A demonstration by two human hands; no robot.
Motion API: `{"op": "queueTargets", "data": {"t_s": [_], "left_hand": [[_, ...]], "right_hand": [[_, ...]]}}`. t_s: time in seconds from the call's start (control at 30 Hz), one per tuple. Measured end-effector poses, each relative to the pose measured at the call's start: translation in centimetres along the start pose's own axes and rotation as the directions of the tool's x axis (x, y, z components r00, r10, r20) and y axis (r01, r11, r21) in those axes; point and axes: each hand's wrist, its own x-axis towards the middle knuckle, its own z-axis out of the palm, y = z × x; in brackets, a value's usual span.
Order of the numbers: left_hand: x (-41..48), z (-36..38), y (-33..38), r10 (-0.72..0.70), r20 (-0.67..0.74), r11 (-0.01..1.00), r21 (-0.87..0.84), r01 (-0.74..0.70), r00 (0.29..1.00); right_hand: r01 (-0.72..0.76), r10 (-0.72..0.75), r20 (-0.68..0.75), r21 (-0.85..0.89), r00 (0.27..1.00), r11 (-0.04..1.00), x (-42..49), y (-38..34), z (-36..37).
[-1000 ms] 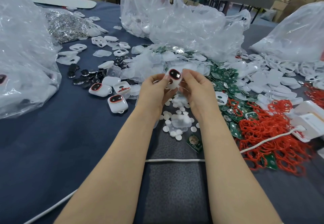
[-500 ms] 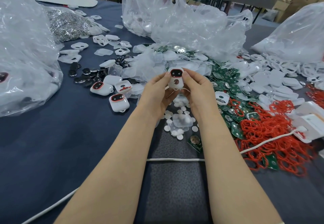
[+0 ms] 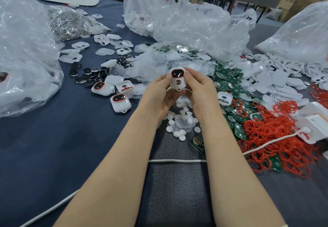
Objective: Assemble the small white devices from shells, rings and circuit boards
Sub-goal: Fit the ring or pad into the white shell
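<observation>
Turned upright since a second ago, the white device (image 3: pixel 178 79) is pinched at both sides between the fingertips of the left hand (image 3: pixel 158 97) and right hand (image 3: pixel 200 91), above the white discs (image 3: pixel 182 138), face to the camera, probably so the seam is checked; its back and underside are hidden.

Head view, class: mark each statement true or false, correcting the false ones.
1. The left hand and the right hand together hold one small white plastic device with a red-rimmed black window. True.
2. The heap of thin red rings lies left of the hands. False: it lies to their right.
3. A finished white device lies on the dark blue cloth left of the hands. True.
4. The green circuit boards are stacked in a box. False: they lie loose on the cloth.
</observation>
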Motion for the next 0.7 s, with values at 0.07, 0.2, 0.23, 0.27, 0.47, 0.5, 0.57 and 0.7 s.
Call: {"op": "queueTargets", "data": {"t_s": [0.07, 0.2, 0.23, 0.27, 0.47, 0.5, 0.57, 0.7], "left_hand": [[0.0, 0.0, 0.0, 0.007, 0.005, 1.0, 0.004, -0.007, 1.0], [-0.1, 0.0, 0.2, 0.012, 0.021, 1.0, 0.022, -0.013, 1.0], [-0.1, 0.1, 0.2, 0.01, 0.022, 1.0, 0.024, -0.011, 1.0], [-0.2, 0.1, 0.2, 0.007, 0.024, 1.0, 0.021, -0.007, 1.0], [-0.5, 0.2, 0.4, -0.027, 0.049, 1.0, -0.014, 0.028, 0.998], [-0.5, 0.2, 0.4, -0.029, 0.049, 1.0, -0.009, 0.029, 0.998], [-0.5, 0.4, 0.5, 0.001, 0.02, 1.0, 0.02, -0.002, 1.0], [-0.5, 0.8, 0.2, 0.434, 0.013, 0.747, 0.554, -0.368, 0.901]], "right_hand": [[-0.007, 0.007, 0.005, 0.002, 1.0, 1.0, 0.0, -0.1, 0.0], [-0.042, 0.04, 0.018, 0.13, 0.999, 0.991, -0.1, -0.4, -0.1], [-0.058, 0.054, 0.024, 0.19, 0.998, 0.98, -0.1, -0.6, -0.1], [-0.073, 0.068, 0.028, 0.236, 0.997, 0.969, -0.2, -0.7, -0.1], [-0.143, 0.14, 0.033, 0.331, 0.99, 0.933, -0.4, -1.0, -0.1], [-0.157, 0.154, 0.039, 0.355, 0.987, 0.922, -0.4, -1.1, -0.2], [-0.183, 0.175, 0.057, 0.394, 0.983, 0.901, -0.4, -1.2, -0.2], [0.006, -0.009, -0.062, -0.038, 0.998, 0.999, -0.2, -0.6, 0.2]]}}
